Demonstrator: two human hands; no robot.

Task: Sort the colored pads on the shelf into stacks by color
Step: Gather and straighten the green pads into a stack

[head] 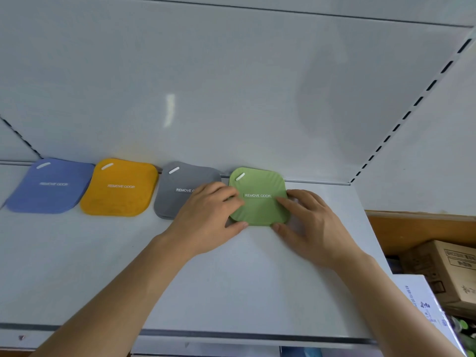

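Hands flank the green pad stack [260, 207] at the right end of a row of 4 on the white shelf [257, 279]: left hand [206, 217] and right hand [311, 225] pinch its edges between thumb and fingers, beside blue [49, 186], yellow [119, 188] and grey [177, 191] stacks.

A brown cardboard box [448, 269] with dark printed labels sits at the lower right, below and beyond the right end of the shelving. Just left of the box and partly in front of it stands a white carton [422, 302] with blue print down its side. Above the box runs an orange-brown wooden ledge [417, 228]. Below the box, at the frame's edge, green-capped bottles [463, 327] show, too blurred to read. Up and left of the box rises a slotted white upright [412, 109].
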